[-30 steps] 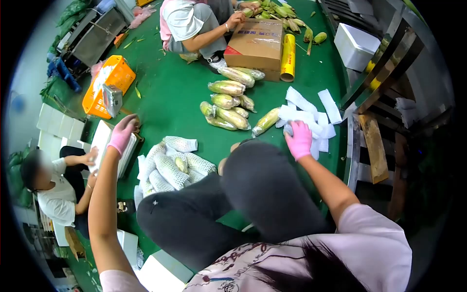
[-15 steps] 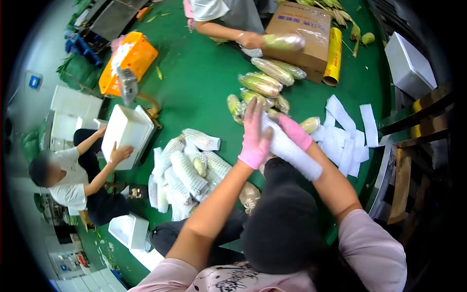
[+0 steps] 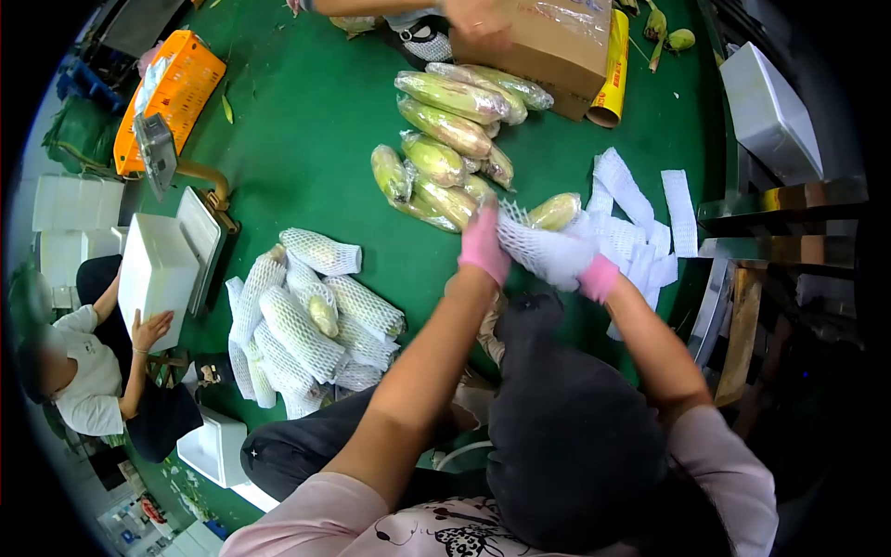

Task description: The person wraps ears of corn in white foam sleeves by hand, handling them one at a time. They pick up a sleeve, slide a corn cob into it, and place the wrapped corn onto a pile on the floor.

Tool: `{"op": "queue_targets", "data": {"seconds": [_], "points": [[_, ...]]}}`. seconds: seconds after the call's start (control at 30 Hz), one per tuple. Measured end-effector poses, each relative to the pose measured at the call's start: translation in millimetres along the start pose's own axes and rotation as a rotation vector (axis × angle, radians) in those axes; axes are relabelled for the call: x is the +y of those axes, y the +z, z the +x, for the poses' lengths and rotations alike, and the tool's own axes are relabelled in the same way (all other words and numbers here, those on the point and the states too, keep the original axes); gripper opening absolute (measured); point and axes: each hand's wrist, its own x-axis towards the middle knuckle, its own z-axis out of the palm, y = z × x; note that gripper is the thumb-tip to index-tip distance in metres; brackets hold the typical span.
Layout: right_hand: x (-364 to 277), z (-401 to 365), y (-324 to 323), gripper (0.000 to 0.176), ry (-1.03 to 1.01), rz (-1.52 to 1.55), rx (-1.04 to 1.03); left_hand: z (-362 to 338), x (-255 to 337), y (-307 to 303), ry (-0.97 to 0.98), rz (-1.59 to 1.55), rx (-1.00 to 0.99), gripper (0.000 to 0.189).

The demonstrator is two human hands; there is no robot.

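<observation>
My left hand (image 3: 483,245), in a pink fingerless glove, closes at the open end of a white foam net sleeve (image 3: 546,249). My right hand shows mainly as a pink glove cuff (image 3: 599,278) at the sleeve's other end. Its fingers are hidden behind or inside the white netting. Just beyond my left hand lies a pile of film-wrapped corn ears (image 3: 445,128). One wrapped corn ear (image 3: 557,212) sits apart, right beside the sleeve. Flat empty net sleeves (image 3: 624,190) are spread to the right of my hands.
Netted corn ears (image 3: 299,332) are heaped at left on the green floor (image 3: 306,121). A cardboard box (image 3: 548,56) and yellow roll (image 3: 610,74) stand ahead, near another person's hand (image 3: 478,20). At far left a person handles a white foam box (image 3: 158,274) beside an orange crate (image 3: 172,97).
My hands have drawn apart, with the net sleeve now stretched between them and covering my right hand. The view has shifted. The co-worker's corn ear ahead is no longer visible in the hand.
</observation>
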Motion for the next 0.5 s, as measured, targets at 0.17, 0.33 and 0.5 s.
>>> {"op": "queue_targets", "data": {"seconds": [0.17,0.33,0.5], "points": [[-22,76,-54,0.033,0.231,-1.012,0.332,9,-40,-25,-0.141,0.585,-0.075,0.09],[-9,103,-35,0.033,0.167,-0.89,0.339,73,-105,-115,-0.246,0.904,0.441,0.077],[-107,20,30,0.016,-0.04,-0.112,0.124,40,-77,-104,-0.466,-0.796,-0.37,0.06]]}}
